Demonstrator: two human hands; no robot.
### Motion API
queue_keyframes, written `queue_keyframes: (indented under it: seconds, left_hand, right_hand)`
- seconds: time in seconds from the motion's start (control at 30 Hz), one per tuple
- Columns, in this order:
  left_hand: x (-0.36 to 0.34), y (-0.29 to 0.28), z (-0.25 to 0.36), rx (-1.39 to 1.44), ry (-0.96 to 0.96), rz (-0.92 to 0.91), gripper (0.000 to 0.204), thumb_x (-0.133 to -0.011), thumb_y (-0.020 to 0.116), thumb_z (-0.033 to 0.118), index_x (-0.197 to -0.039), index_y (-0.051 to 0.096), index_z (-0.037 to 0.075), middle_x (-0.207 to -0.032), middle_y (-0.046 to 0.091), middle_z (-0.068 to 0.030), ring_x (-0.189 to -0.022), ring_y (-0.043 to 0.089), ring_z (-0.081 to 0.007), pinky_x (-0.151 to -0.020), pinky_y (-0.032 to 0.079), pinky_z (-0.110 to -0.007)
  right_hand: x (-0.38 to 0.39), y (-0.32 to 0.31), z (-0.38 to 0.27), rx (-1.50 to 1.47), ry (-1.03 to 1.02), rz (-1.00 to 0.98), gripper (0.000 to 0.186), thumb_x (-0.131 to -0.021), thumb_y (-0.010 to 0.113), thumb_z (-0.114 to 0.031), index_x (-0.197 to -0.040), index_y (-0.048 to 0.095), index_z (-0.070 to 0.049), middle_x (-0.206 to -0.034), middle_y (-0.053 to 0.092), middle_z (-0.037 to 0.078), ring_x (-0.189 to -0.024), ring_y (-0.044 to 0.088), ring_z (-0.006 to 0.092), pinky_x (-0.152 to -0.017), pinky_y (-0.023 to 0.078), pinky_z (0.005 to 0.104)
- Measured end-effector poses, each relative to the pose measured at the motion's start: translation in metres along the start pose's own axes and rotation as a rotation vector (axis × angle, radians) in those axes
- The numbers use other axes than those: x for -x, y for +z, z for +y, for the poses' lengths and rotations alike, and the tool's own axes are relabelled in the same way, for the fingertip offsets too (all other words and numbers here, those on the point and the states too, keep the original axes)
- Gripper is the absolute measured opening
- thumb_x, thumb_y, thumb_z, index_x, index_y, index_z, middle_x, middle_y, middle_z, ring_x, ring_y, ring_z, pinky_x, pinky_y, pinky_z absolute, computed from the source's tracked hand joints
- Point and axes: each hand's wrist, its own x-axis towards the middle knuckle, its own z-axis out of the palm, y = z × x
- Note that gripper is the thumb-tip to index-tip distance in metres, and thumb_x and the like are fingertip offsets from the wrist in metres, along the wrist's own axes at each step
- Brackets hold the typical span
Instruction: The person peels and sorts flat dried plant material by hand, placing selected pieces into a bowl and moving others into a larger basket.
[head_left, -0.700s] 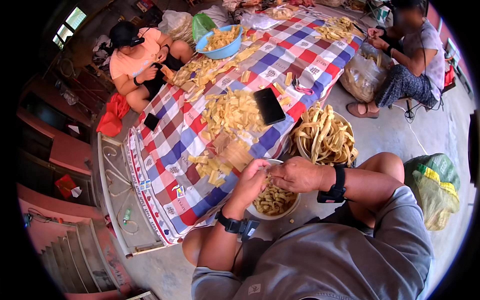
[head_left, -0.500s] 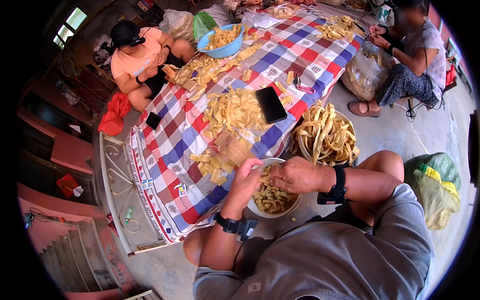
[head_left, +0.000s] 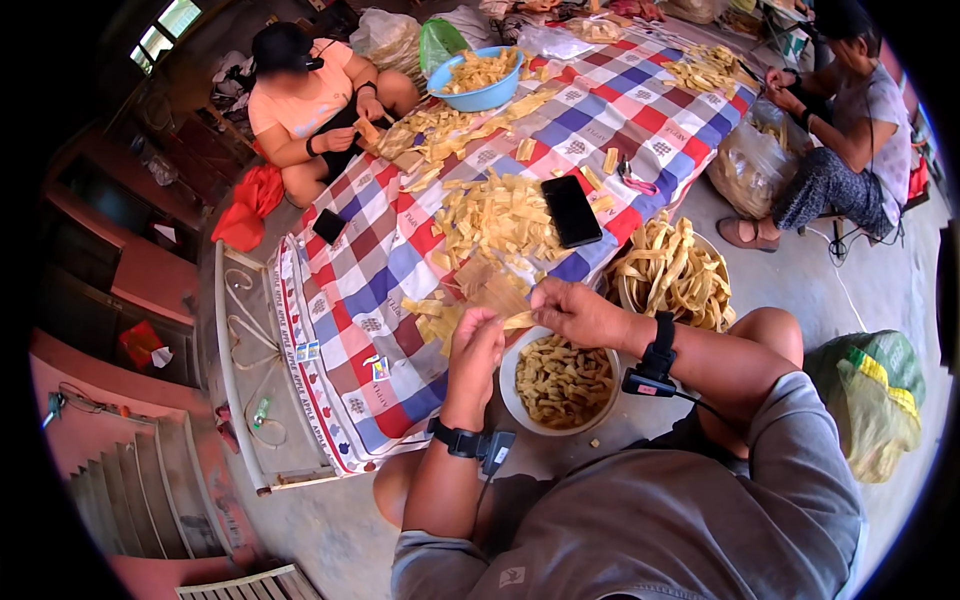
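Observation:
Between my hands, at the table's near edge, a short pale yellow strip (head_left: 518,321) is stretched. My left hand (head_left: 476,345) pinches its left end, and the fingers of my right hand (head_left: 580,312) close on the other end. Just below them is a white bowl (head_left: 509,390) filled with small folded yellow pieces (head_left: 565,382). Beyond my hands a flat pile of cut yellow strips (head_left: 490,225) lies on the checkered tablecloth (head_left: 400,395). A tub to the right holds long, curling yellow strips (head_left: 672,275).
A black phone (head_left: 572,210) rests beside the pile, with a smaller one (head_left: 328,226) farther left. A blue basin (head_left: 490,98) of strips stands at the back. One person (head_left: 310,110) sits far left, another (head_left: 850,130) far right. A green-and-yellow sack (head_left: 868,400) stands at my right.
My hands have risen from over the bowl to its far side, and the strip now shows between them. The bowl's contents are uncovered. The view has shifted slightly.

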Motion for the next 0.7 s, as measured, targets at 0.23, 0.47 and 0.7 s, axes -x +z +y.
queue_keyframes:
  seconds: [0.23, 0.47, 0.7]
  left_hand:
    - [-0.013, -0.003, -0.010, -0.029, 0.088, 0.106, 0.010, -0.094, 0.059, 0.006, -0.103, 0.055, 0.006, -0.072, 0.052, 0.0031, -0.056, 0.042, -0.0036, -0.048, 0.032, -0.020]
    - [-0.028, -0.008, -0.020, -0.063, 0.128, 0.199, 0.009, -0.096, 0.059, 0.009, -0.102, 0.054, 0.005, -0.068, 0.049, 0.0027, -0.053, 0.040, -0.0043, -0.047, 0.032, -0.020]
    - [-0.034, -0.009, -0.027, -0.090, 0.145, 0.236, 0.010, -0.096, 0.059, 0.011, -0.103, 0.053, 0.005, -0.068, 0.049, 0.0023, -0.053, 0.041, -0.0045, -0.047, 0.033, -0.020]
  right_hand:
    - [-0.026, 0.010, 0.015, -0.032, -0.007, 0.062, 0.017, -0.093, 0.059, -0.009, -0.108, 0.055, -0.003, -0.081, 0.061, 0.008, -0.078, 0.058, 0.0165, -0.074, 0.050, 0.0332]
    - [-0.043, 0.017, 0.023, -0.001, -0.064, 0.094, 0.011, -0.095, 0.055, 0.000, -0.103, 0.050, -0.004, -0.075, 0.048, -0.004, -0.070, 0.045, 0.0055, -0.063, 0.040, 0.0240]
    - [-0.052, 0.021, 0.032, 0.104, -0.155, 0.162, 0.011, -0.095, 0.057, -0.001, -0.103, 0.050, -0.004, -0.074, 0.051, -0.001, -0.069, 0.047, 0.0080, -0.062, 0.043, 0.0265]
